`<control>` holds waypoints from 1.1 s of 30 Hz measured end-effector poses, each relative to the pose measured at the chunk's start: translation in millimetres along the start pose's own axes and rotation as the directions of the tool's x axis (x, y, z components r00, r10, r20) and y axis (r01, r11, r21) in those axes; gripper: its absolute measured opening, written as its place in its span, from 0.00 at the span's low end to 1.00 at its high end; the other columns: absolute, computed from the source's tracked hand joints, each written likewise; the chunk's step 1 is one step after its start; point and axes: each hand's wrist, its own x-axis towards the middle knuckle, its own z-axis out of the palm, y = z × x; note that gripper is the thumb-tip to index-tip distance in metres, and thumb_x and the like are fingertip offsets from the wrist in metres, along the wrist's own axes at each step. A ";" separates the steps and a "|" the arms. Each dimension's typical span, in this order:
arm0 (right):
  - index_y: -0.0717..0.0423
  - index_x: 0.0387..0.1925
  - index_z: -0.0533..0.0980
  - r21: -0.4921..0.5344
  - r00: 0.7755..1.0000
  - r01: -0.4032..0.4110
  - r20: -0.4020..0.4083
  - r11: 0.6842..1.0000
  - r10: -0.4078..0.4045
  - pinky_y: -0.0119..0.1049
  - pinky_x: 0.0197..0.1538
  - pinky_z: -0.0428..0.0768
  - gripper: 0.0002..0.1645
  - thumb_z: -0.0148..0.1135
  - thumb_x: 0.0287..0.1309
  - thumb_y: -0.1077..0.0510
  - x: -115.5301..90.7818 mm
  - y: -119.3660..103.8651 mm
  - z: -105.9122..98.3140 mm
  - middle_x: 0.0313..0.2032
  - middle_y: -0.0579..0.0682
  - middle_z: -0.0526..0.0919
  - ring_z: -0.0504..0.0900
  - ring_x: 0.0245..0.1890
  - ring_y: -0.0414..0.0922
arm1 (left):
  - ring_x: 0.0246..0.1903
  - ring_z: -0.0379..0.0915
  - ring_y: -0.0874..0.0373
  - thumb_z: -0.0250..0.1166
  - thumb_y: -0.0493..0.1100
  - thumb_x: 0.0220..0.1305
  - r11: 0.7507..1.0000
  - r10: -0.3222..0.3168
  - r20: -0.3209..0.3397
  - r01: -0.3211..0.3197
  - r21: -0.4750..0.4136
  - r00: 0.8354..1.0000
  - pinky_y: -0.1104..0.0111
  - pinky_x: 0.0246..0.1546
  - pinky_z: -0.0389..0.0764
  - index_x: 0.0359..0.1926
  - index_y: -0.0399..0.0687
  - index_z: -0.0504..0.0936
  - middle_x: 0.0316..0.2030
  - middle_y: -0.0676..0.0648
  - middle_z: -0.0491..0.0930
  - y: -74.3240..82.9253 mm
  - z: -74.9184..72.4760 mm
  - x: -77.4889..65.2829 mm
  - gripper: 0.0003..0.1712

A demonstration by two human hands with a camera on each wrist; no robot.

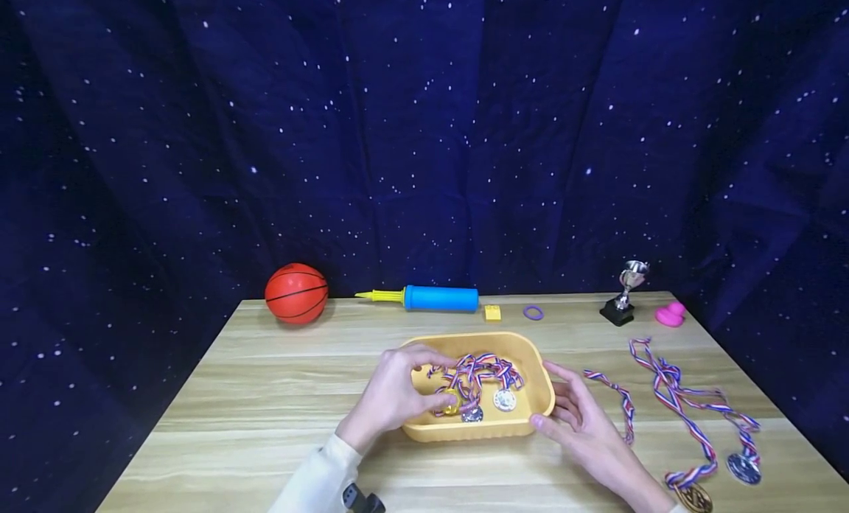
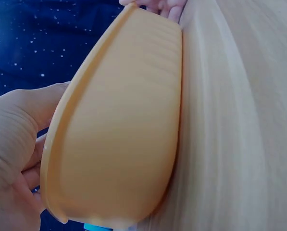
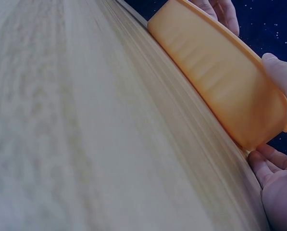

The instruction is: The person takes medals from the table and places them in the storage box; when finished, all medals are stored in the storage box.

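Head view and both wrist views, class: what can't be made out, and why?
Head view: the design on the rightmost silver medal inside the tray, too small.
Head view: part of the gold medal, covered by the left hand.
Left wrist view: the tray's contents, hidden by its wall.
Right wrist view: part of the right hand, cut off by the right edge.

tray [image 2: 119, 110]: smooth plastic, satin | medals [image 1: 505, 400]: shiny embossed metal | ribbons [image 1: 627, 407]: woven cloth | table [image 1: 265, 395]: smooth wood-grain | curtain [image 1: 424, 130]: matt cloth | trophy [image 1: 625, 297]: glossy, metallic cup | pump [image 1: 441, 298]: smooth plastic
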 end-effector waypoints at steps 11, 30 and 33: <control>0.54 0.84 0.60 0.014 1.000 0.007 0.007 1.000 -0.007 0.24 0.68 0.79 0.51 0.78 0.68 0.62 0.3 -0.7 0.4 0.68 0.68 0.78 0.83 0.66 0.48 | 0.66 0.79 0.51 0.92 0.47 0.50 0.999 -0.030 -0.095 0.028 -0.026 0.995 0.43 0.73 0.75 0.55 0.57 0.95 0.60 0.52 0.88 -11.2 -8.5 -10.2 0.29; 0.51 0.85 0.61 0.005 1.000 -0.017 0.003 1.000 0.017 0.24 0.67 0.79 0.51 0.78 0.68 0.60 -1.8 -2.4 0.4 0.69 0.66 0.78 0.83 0.66 0.48 | 0.74 0.73 0.38 0.88 0.45 0.57 0.924 -0.233 -0.096 0.190 -0.331 0.968 0.39 0.76 0.73 0.73 0.52 0.81 0.78 0.42 0.71 -37.8 -15.1 -54.3 0.44; 0.50 0.85 0.61 -0.003 1.000 -0.016 0.001 1.000 0.016 0.24 0.67 0.78 0.52 0.78 0.68 0.60 -2.0 -2.7 1.2 0.69 0.65 0.78 0.82 0.67 0.49 | 0.73 0.75 0.38 0.87 0.42 0.59 0.884 -0.285 -0.048 0.243 -0.398 0.957 0.42 0.78 0.72 0.75 0.46 0.78 0.78 0.43 0.71 -41.7 -11.9 -62.8 0.45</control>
